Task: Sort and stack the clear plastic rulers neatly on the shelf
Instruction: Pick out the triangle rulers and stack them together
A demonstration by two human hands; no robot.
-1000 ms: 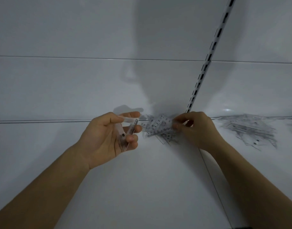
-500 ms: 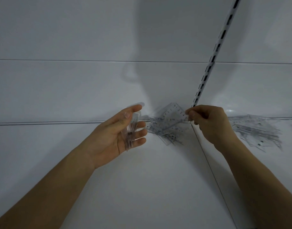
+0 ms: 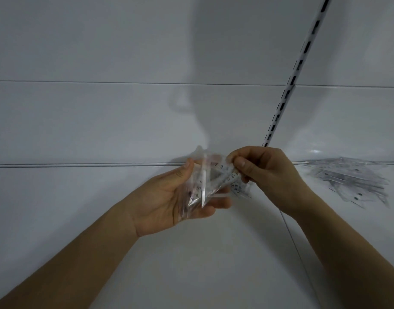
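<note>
While both grip it, clear ruler (image 3: 216, 175) slants up-right to right hand (image 3: 267, 175).

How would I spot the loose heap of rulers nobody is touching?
Follow the slotted metal upright down the white back wall to the shelf. Right of it, beyond the right hand, lies the untidy pile of clear rulers. Unlike the rulers held between the hands, it lies flat, fanned and unheld.
</note>
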